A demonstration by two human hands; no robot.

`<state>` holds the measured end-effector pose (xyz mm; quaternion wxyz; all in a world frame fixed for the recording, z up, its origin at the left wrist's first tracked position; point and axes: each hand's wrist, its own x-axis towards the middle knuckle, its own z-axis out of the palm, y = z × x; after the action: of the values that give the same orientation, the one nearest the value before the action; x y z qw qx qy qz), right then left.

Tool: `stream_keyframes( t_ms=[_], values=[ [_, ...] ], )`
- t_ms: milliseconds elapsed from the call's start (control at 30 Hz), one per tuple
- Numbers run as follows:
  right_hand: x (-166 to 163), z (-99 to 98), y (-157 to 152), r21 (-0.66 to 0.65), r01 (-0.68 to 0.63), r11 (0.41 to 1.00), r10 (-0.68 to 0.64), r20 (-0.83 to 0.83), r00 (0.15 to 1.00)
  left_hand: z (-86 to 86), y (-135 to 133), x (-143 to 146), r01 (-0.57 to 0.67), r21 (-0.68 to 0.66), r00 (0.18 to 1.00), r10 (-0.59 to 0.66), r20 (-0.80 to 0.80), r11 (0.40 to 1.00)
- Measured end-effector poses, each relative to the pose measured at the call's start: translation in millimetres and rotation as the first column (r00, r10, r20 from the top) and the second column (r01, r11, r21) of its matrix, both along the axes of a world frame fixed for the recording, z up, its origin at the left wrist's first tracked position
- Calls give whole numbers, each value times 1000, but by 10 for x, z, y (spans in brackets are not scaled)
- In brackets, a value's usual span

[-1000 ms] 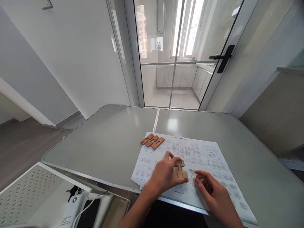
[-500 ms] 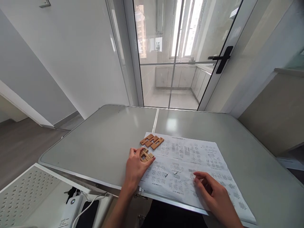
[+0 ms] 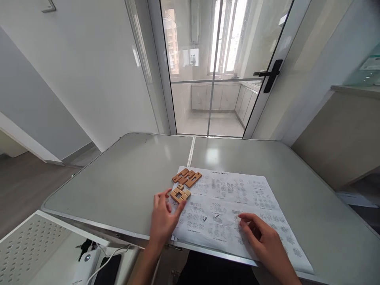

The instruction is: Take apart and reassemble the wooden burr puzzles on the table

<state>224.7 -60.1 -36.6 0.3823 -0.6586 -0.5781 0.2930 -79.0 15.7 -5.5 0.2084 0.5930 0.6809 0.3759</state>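
Note:
My left hand (image 3: 163, 217) hovers at the left edge of a printed sheet of diagrams (image 3: 234, 202), fingers spread and holding nothing. Its fingertips are just short of a small wooden puzzle piece (image 3: 180, 193) that lies on the sheet's left edge. A second group of wooden puzzle pieces (image 3: 187, 177) lies a little farther back on the sheet's far left corner. My right hand (image 3: 261, 239) rests on the near right part of the sheet, fingers loosely curled and pressing the paper.
The sheet lies on a grey folding table (image 3: 124, 178) with a seam down its middle. A white perforated shelf (image 3: 32, 249) with a white device and cables (image 3: 89, 263) stands at the lower left. A glass door (image 3: 213, 67) with a black handle is behind the table.
My left hand carried the wooden piece from the sheet's near middle to its left edge, set it down by the other pieces and let go. My right hand stayed on the paper.

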Motion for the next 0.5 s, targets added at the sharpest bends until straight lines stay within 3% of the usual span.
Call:
stream_keyframes(
  t_ms=[67, 133, 500],
  values=[
    [-7, 36, 2, 0, 14, 1000, -14, -5, 1000, -36, -83, -91, 3, -3, 985, -2, 171, 1000],
    [-12, 60, 1, 2, 23, 1000, -23, -10, 1000, -77, -157, -131, -1, -20, 971, 6, 238, 1000],
    [-9, 58, 5, 28, 44, 999, -43, -36, 998, -58, -224, -77, 143, -62, 977, -132, 166, 988]
  ],
)
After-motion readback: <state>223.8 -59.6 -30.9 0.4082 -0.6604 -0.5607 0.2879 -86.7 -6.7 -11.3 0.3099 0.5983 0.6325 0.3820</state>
